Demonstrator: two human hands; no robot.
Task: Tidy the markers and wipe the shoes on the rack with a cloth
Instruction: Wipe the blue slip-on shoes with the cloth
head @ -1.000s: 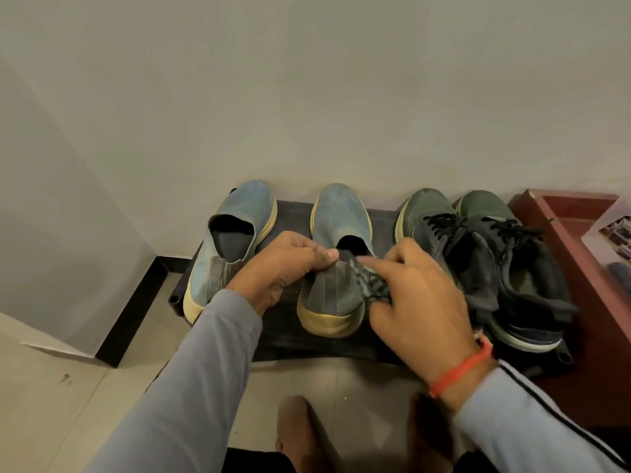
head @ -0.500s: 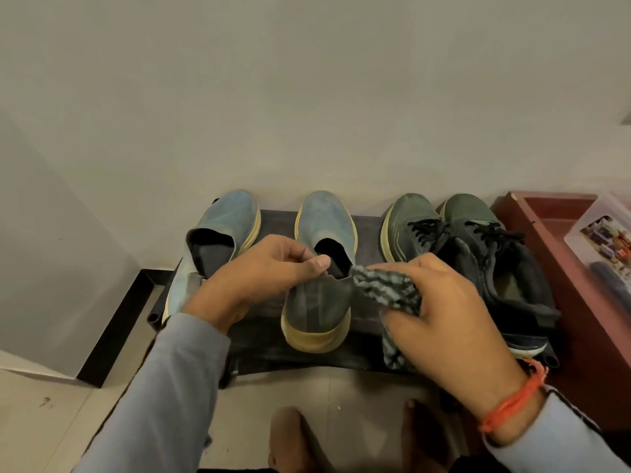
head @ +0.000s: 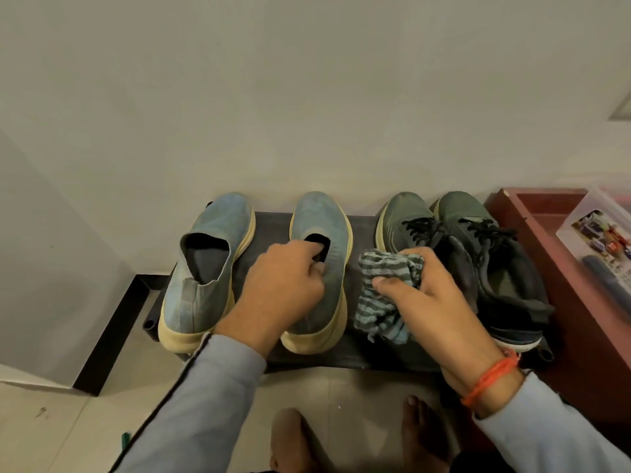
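Shoe wiping on the rack point(head: 341, 358).
My left grip point(head: 286, 281) pinches the blue shoe point(head: 321, 216) collar; my right grip point(head: 433, 295) clutches the striped cloth point(head: 386, 274), dark sneakers point(head: 478, 247) crowding just right.

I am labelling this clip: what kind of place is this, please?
Probably a home entryway or hallway corner: a low shoe rack holding shoes stands on a tiled floor against a plain wall.

Your left hand point(head: 285, 285) hides the heel half of the blue slip-on point(head: 321, 240), fingertips lost inside its collar. Your right hand point(head: 430, 302) covers part of the striped cloth point(head: 384, 291) and the nearer green sneaker's point(head: 403, 220) heel. Right of that hand, the frame edge crops a clear box point(head: 601, 233); its label is unreadable.
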